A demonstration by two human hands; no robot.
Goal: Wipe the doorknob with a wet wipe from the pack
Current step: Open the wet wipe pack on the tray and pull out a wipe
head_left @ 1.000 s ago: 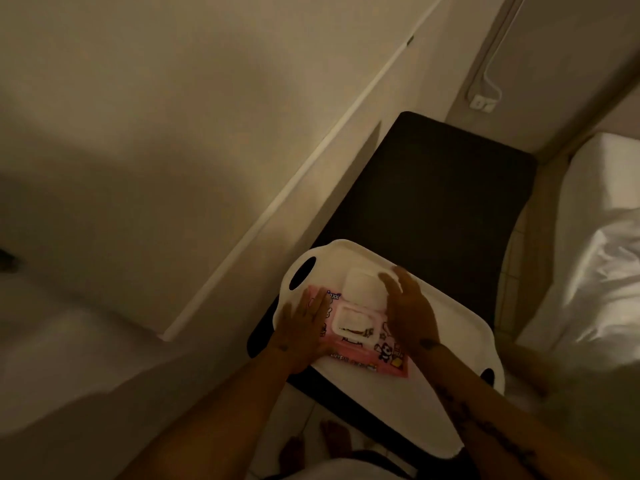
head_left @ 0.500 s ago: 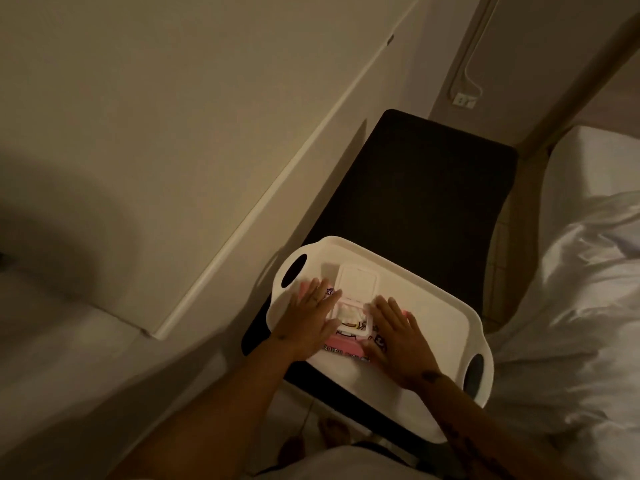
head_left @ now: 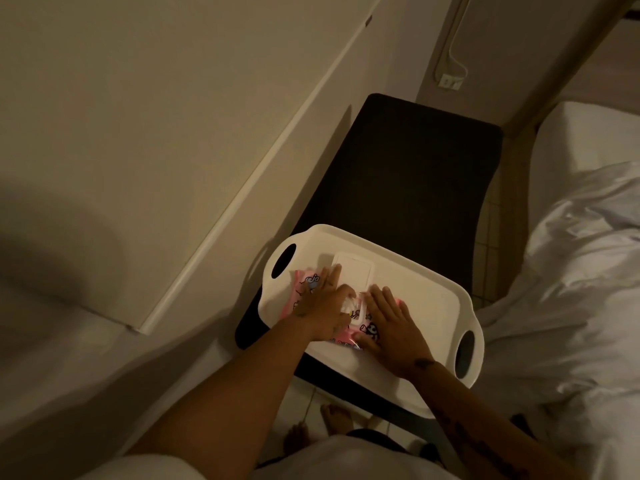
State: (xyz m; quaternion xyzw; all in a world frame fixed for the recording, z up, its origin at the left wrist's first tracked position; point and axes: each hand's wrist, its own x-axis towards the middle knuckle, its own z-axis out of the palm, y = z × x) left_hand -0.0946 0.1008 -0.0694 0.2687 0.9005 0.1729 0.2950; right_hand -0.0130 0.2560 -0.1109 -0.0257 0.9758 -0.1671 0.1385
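A pink pack of wet wipes (head_left: 304, 279) with cartoon prints lies on a white tray (head_left: 408, 292). Its white flip lid (head_left: 354, 271) stands open toward the far side. My left hand (head_left: 325, 308) lies over the pack's middle, fingertips pinching the white wipe (head_left: 349, 304) that sticks out of the opening. My right hand (head_left: 388, 322) rests flat on the pack's right end, pressing it down. No doorknob is in view.
The tray sits on the near end of a dark bench (head_left: 408, 174). A beige wall with a slanted white ledge (head_left: 242, 188) runs along the left. A bed with white sheets (head_left: 581, 271) is at the right. My bare feet (head_left: 332, 417) stand on tiled floor.
My left hand slid from the pack's left end onto the opening and took hold of the wipe. My right hand moved from the lid down onto the pack's right end.
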